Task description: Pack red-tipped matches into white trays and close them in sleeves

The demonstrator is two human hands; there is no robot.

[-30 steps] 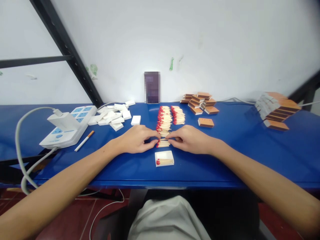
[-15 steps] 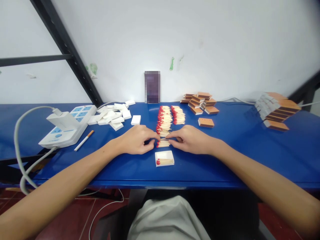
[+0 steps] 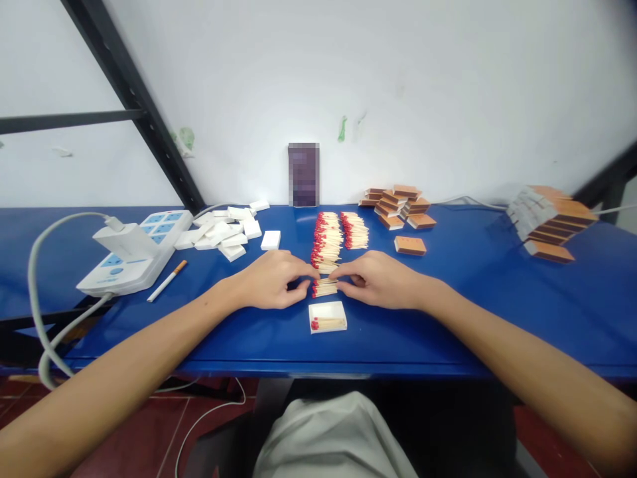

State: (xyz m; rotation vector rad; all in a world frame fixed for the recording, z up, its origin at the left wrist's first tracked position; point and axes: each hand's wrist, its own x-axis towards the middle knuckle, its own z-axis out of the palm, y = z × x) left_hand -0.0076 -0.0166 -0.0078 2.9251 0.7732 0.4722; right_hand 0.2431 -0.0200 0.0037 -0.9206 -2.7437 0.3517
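Over the middle of the blue table, my left hand (image 3: 279, 279) and my right hand (image 3: 375, 279) face each other with thumbs and index fingers curled inward. Between their fingertips lies a small bunch of red-headed matches (image 3: 325, 287), my left fingers at the head end and my right fingers at the plain stick end. Just beyond is a long row of matches (image 3: 327, 236), with a shorter row (image 3: 354, 231) to its right. Nearer to me sits a white matchbox tray (image 3: 334, 310), open side up, with several matches along its front side.
White matchbox trays (image 3: 219, 232) are heaped at left, beside a power strip (image 3: 144, 249) and a cigarette (image 3: 167, 281). Brown matchbox sleeves (image 3: 398, 202) are piled at back right, with a larger stack (image 3: 557, 216) farther right. A pixelated dark object (image 3: 303, 174) leans on the wall.
The small bunch of matches has come slightly nearer to me and apart from the long row. Both hands stay almost in place at its ends.
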